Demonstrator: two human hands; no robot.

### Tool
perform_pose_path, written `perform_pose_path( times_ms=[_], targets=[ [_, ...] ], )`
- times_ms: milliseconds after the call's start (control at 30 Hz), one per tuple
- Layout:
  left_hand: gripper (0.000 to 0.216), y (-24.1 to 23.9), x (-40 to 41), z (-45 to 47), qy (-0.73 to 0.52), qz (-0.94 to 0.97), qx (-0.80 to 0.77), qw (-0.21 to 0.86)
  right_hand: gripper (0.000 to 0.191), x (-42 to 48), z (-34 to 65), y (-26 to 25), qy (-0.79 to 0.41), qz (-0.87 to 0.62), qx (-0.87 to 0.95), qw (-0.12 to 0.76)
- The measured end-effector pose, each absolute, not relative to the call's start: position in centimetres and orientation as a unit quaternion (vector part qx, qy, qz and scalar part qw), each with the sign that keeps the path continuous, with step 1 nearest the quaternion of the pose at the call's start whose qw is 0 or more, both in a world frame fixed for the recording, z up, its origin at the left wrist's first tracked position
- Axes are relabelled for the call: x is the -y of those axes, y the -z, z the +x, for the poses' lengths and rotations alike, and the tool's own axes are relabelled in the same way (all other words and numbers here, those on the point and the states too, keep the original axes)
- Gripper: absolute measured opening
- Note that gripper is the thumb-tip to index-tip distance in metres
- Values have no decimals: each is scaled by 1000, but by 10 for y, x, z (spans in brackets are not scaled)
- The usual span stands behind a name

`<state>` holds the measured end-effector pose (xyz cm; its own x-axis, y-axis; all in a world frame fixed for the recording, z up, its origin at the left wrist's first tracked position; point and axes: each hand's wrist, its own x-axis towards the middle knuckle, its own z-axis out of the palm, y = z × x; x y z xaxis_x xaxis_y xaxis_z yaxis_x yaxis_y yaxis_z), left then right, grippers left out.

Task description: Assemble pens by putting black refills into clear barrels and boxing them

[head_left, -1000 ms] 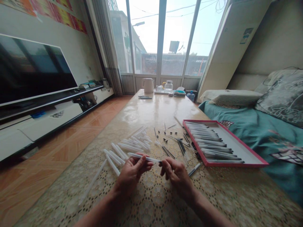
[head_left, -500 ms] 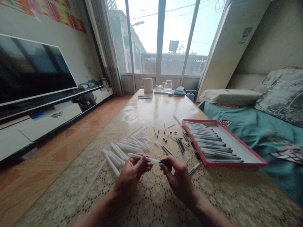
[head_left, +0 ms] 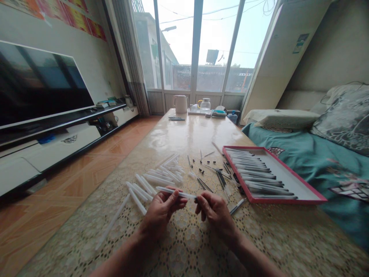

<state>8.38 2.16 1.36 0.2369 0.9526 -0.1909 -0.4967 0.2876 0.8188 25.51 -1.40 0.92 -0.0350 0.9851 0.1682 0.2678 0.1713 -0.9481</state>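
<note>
A translucent white pen [head_left: 186, 196] with a dark refill inside lies almost level above the table. My left hand [head_left: 162, 211] is closed round its middle, thumb on top. At the pen's right end, my right hand [head_left: 215, 211] pinches a small black end plug [head_left: 196, 199], partly hidden by the fingertips. Beyond my left hand lies a heap of empty white pen barrels [head_left: 164, 175]. Past my right hand are thin refills [head_left: 204, 184], several loose black plugs [head_left: 201, 170] and dark caps [head_left: 221, 179].
On the right, a shallow red-edged box [head_left: 288, 201] holds a row of pens [head_left: 259, 173]. One pen [head_left: 237, 206] lies near its front corner. At the table's far end stand a pitcher [head_left: 180, 104] and a glass jug [head_left: 205, 104]. A sofa [head_left: 282, 150] borders the right side.
My right hand has turned slightly, and its fingers have shifted at the pen's black end. The left hand and the pen stay nearly in place.
</note>
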Motion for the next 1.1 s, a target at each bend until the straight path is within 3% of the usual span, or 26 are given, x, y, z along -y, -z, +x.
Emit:
perform_pose_path(
  times_ms=[200,467,1100],
  targets=[
    [32,-15,-21,83,-510,303,-361,720,13,15,255,-11,-365,-501,609,494],
    [32,-14,-22,84,-511,314,-361,714,6,14,257,-9,-318,-512,637,481],
    [34,-14,-22,85,-505,323,-366,712,35,14,258,-10,-349,-527,638,441]
  ],
)
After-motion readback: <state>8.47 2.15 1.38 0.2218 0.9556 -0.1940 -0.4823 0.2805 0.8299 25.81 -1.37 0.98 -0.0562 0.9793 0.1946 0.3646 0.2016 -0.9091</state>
